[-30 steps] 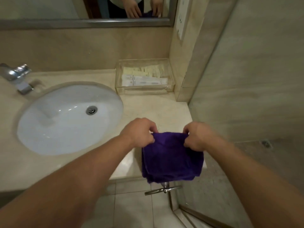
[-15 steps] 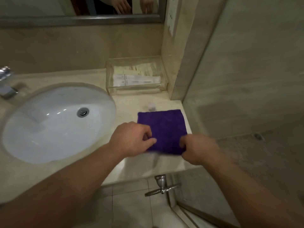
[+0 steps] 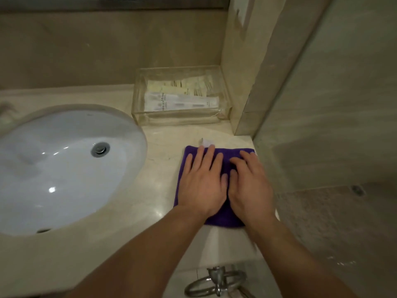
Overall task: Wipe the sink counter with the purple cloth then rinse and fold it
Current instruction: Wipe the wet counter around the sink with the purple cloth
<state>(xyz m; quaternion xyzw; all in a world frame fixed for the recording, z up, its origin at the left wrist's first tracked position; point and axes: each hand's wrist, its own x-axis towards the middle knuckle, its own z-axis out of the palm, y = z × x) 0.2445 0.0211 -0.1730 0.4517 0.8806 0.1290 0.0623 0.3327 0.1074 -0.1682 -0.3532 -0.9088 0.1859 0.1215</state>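
Chrome towel ring (image 3: 217, 281) hangs below the counter edge. Above it, the left hand (image 3: 202, 183) and right hand (image 3: 250, 186) lie flat, fingers spread, side by side on the folded purple cloth (image 3: 223, 218), gripping nothing; it rests on the beige counter (image 3: 159, 168) right of the white sink (image 3: 60, 168). Farther back stands a clear box (image 3: 180, 95) of sachets

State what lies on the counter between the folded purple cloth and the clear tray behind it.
In the head view, one small pale object sits at the purple cloth's far edge; otherwise bare counter up to the clear tray.
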